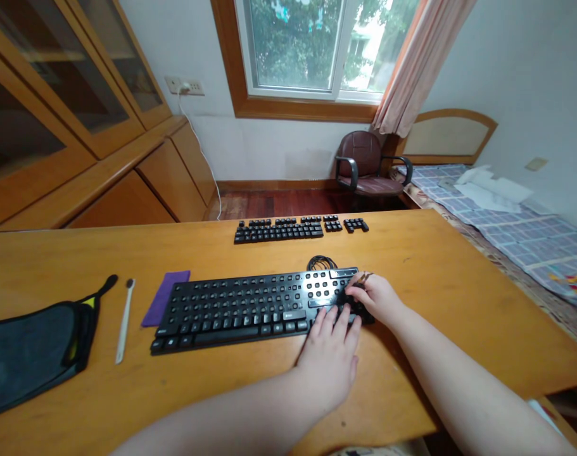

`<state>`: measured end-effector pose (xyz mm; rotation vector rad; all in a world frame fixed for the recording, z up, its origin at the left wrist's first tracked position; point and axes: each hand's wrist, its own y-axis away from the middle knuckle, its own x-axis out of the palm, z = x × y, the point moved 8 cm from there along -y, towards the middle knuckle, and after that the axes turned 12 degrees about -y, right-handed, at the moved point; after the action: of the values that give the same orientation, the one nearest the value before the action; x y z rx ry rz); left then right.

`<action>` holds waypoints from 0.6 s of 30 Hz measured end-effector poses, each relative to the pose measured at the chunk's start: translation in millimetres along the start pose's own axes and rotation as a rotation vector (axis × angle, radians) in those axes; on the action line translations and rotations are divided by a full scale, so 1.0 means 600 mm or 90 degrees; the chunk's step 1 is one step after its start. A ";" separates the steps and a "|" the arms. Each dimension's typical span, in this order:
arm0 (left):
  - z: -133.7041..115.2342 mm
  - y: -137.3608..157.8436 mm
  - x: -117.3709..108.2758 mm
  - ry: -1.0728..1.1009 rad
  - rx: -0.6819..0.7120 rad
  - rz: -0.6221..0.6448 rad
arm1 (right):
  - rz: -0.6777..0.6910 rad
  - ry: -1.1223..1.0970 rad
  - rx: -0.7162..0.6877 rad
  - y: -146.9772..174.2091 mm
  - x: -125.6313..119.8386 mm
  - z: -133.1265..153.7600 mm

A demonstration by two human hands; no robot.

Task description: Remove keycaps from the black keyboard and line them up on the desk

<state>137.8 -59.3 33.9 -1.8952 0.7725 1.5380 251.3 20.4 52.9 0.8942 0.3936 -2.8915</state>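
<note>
A black keyboard [240, 310] lies on the wooden desk, with bare key stems over most of it and keycaps still on its lowest rows. My left hand [329, 354] rests on its lower right part, fingers stretched out and slightly apart. Over the number pad at the right end, my right hand [374, 296] has its thumb and fingers pinched together. Whatever sits between those fingertips is hidden. Loose black keycaps [278, 233] stand in rows near the desk's far edge, grouped like a keyboard layout. A coiled black cable [322, 262] lies just behind the keyboard.
A purple cloth [165, 299] lies partly under the keyboard's left end. Left of it are a white toothbrush [125, 323] and a dark zip pouch [36, 351]. Beyond the desk are a chair [367, 161], a bed [497, 215] and a cabinet [93, 152].
</note>
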 end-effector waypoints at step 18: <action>-0.002 0.000 -0.005 -0.068 0.005 -0.014 | 0.084 0.172 -0.172 0.019 0.012 0.049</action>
<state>138.1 -60.0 37.0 -1.7943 0.7075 1.6056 231.3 1.1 70.0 1.2115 0.6984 -2.5236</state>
